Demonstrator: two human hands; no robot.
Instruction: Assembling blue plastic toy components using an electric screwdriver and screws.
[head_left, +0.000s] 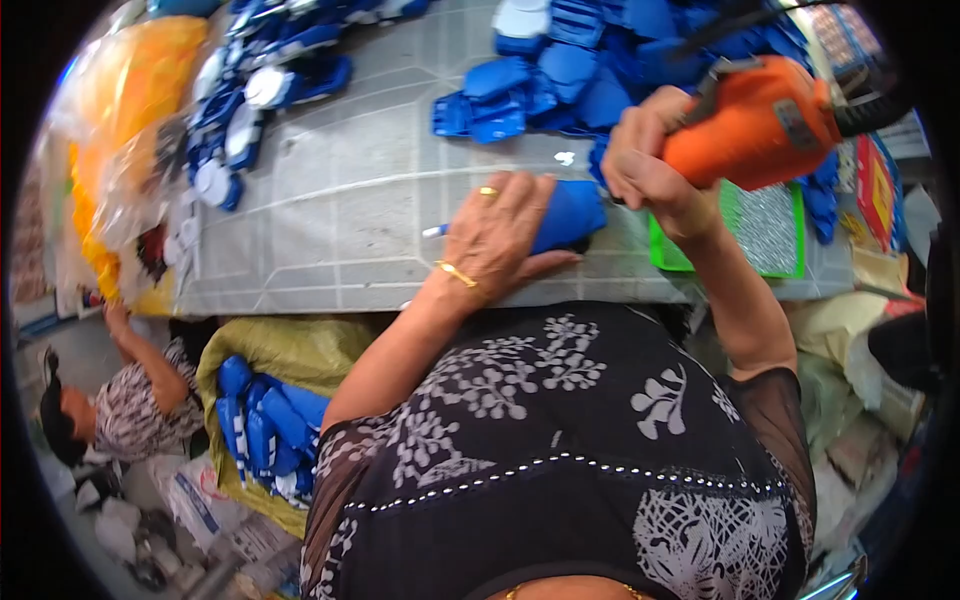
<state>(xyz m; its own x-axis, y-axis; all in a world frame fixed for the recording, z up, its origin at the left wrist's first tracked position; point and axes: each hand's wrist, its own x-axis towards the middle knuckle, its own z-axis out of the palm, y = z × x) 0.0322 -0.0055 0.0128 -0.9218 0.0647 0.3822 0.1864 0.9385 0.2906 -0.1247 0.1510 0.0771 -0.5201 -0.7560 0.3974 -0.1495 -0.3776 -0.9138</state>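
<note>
My left hand [500, 230] rests over a blue plastic part [572, 215] on the table, its fingers across the top and its thumb along the near side. A small white tip [433, 231] sticks out to the left of this hand. Higher up on the right, my right hand [650, 160] is closed around the front end of an orange electric screwdriver [750, 125] with a black cord. The fingers hide its bit. Just below that hand stands a green tray [672, 245] with many small silvery screws [765, 230].
Blue plastic parts [570, 70] are heaped at the back right. Blue-and-white pieces [240, 135] line the left of the grey table [370, 190]. At far left are a bag of orange pieces [150, 90] and another person [130, 400]. A sack [270, 345] holds blue items.
</note>
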